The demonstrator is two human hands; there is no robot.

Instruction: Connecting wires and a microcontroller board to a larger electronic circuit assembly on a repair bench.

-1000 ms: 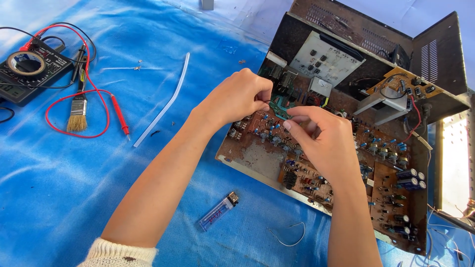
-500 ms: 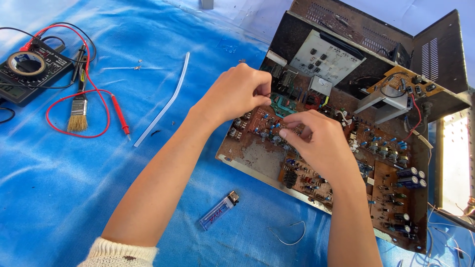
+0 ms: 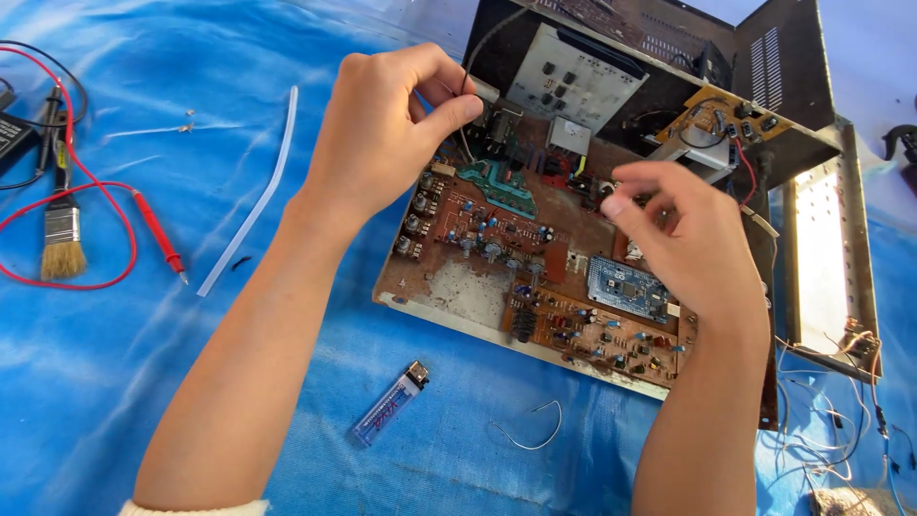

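Observation:
An opened electronic device lies on a blue sheet, its brown circuit board [image 3: 497, 287] folded out in front of the black chassis [image 3: 764, 57]. My left hand [image 3: 382, 134] is at the board's far left corner, thumb and forefinger pinched on a thin dark wire [image 3: 465, 105] that rises from the board. My right hand [image 3: 683, 244] hovers over the board's right half, fingers curled together near the back edge, above a small blue module [image 3: 626, 285]. Nothing shows between its fingertips. A green sub-board [image 3: 501, 182] lies between the two hands.
A clear lighter [image 3: 390, 403] and a loose white wire loop [image 3: 530, 435] lie in front of the board. To the left are a clear plastic tube [image 3: 253, 205], a red test probe [image 3: 158, 229] with its lead, and a small brush [image 3: 62, 239]. Tangled wires [image 3: 841, 411] hang at the right.
My hands have parted from the middle of the board. The left hand rose to the far left corner with the wire, and the right hand shifted right.

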